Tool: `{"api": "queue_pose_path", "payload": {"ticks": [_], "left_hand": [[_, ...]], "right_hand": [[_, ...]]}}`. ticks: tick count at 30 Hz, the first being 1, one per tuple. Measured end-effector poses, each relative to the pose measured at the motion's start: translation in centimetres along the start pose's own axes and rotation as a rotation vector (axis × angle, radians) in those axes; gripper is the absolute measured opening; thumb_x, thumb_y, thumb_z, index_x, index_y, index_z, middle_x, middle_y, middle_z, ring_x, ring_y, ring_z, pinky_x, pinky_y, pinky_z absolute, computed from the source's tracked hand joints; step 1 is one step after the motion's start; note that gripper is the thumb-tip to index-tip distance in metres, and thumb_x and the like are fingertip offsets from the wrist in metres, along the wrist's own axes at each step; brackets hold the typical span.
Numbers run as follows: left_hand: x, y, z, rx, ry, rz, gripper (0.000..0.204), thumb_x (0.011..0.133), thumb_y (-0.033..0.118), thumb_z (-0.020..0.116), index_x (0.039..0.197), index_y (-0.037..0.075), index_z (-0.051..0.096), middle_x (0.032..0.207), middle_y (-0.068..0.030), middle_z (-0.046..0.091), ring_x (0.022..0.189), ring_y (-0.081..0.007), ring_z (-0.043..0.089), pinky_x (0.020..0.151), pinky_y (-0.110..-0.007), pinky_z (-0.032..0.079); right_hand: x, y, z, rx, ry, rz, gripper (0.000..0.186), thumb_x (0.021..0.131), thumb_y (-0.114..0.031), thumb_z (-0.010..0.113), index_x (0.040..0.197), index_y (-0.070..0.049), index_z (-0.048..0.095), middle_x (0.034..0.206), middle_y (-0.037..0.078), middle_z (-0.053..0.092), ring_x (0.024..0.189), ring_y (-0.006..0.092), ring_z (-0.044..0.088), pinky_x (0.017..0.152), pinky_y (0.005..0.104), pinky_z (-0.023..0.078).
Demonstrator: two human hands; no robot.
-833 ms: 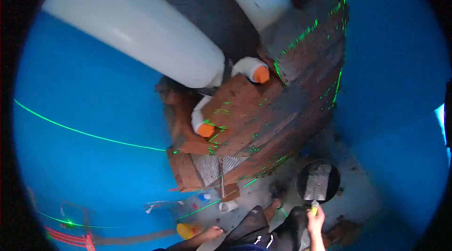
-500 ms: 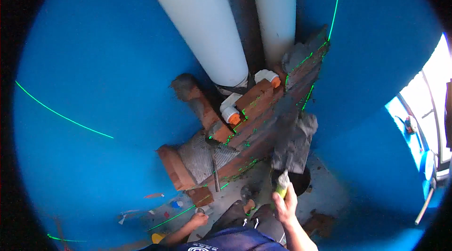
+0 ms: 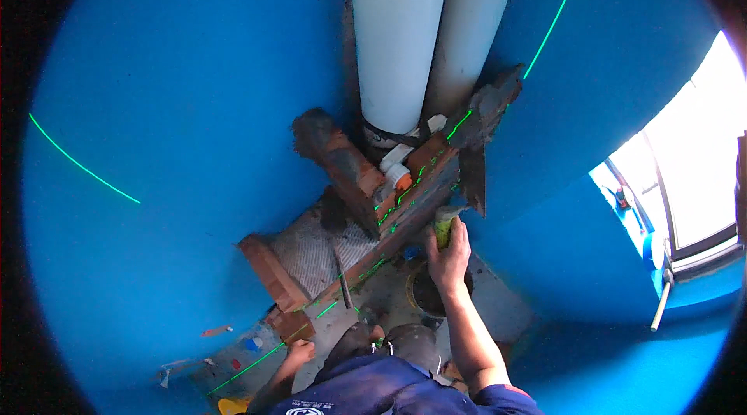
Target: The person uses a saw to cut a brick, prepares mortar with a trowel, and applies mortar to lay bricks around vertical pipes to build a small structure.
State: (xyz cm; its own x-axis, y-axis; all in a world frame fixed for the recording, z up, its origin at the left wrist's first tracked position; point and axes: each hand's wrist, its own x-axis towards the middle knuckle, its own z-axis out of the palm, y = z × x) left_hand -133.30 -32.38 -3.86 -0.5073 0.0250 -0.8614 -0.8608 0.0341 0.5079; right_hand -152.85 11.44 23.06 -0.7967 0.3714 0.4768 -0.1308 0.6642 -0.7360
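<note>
My right hand [image 3: 449,254] grips the yellow-green handle of a trowel [image 3: 444,230]. Its blade [image 3: 473,181] is seen almost edge-on, against the right end of a low brick wall [image 3: 416,232] with grey mortar on its top and face. My left hand [image 3: 300,352] hangs low with its fingers curled, close to a loose brick [image 3: 289,325]; whether anything is in it is hidden. Below my right hand, a round bucket [image 3: 416,294] of dark mortar stands partly covered by my forearm.
Two thick white pipes [image 3: 397,33] rise behind the wall, with a small orange-capped fitting [image 3: 400,177] at their foot. A dark bar [image 3: 344,283] leans at the wall's left part. Blue walls [image 3: 171,103] surround the corner; a bright window [image 3: 692,158] lies right. Green laser lines cross everything.
My right hand has moved up and slightly left, bringing the trowel from above the bucket to the wall's right end, its blade turned edge-on. My left hand has shifted left. The view has shifted.
</note>
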Motion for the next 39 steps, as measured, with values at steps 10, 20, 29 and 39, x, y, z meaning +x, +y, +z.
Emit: {"api": "queue_pose_path", "payload": {"ticks": [10, 20, 29, 39], "left_hand": [[4.5, -2.9, -3.1, 0.021, -0.161, 0.068, 0.022, 0.089, 0.02, 0.06, 0.071, 0.006, 0.057, 0.061, -0.0037, 0.055, 0.051, -0.016, 0.052, 0.046, -0.032, 0.04], [4.1, -1.0, -0.8, -0.051, -0.113, 0.05, 0.013, 0.087, 0.011, 0.057, 0.074, 0.006, 0.056, 0.061, -0.002, 0.053, 0.05, -0.014, 0.05, 0.043, -0.029, 0.037], [3.7, -0.5, -0.3, 0.032, -0.071, 0.099, 0.012, 0.086, 0.013, 0.058, 0.076, 0.007, 0.057, 0.063, -0.0005, 0.052, 0.051, -0.0129, 0.049, 0.045, -0.029, 0.038], [5.4, -2.5, -0.1, -0.027, -0.062, 0.114, 0.016, 0.086, 0.018, 0.059, 0.077, 0.005, 0.061, 0.063, -0.0024, 0.057, 0.054, -0.0149, 0.055, 0.048, -0.029, 0.042]], "right_hand": [[-2.7, 0.9, 1.4, -0.122, 0.007, 0.013, 0.052, 0.083, -0.008, 0.067, 0.129, 0.005, 0.045, 0.114, 0.024, 0.053, 0.101, 0.0421, 0.055, 0.084, 0.0428, 0.048], [-4.8, 1.1, 1.3, -0.273, -0.012, 0.027, 0.051, 0.085, -0.009, 0.066, 0.129, 0.002, 0.044, 0.114, 0.024, 0.049, 0.101, 0.0442, 0.053, 0.082, 0.0447, 0.048], [-5.5, 1.4, -0.5, -0.293, 0.037, -0.002, 0.04, 0.082, -0.003, 0.065, 0.12, -0.004, 0.053, 0.113, 0.021, 0.051, 0.099, 0.0413, 0.055, 0.082, 0.0441, 0.048], [-9.1, -2.8, -4.2, -0.196, -0.046, 0.025, 0.05, 0.08, -0.006, 0.068, 0.126, 0.003, 0.048, 0.114, 0.025, 0.053, 0.101, 0.0424, 0.055, 0.085, 0.0413, 0.048]]}}
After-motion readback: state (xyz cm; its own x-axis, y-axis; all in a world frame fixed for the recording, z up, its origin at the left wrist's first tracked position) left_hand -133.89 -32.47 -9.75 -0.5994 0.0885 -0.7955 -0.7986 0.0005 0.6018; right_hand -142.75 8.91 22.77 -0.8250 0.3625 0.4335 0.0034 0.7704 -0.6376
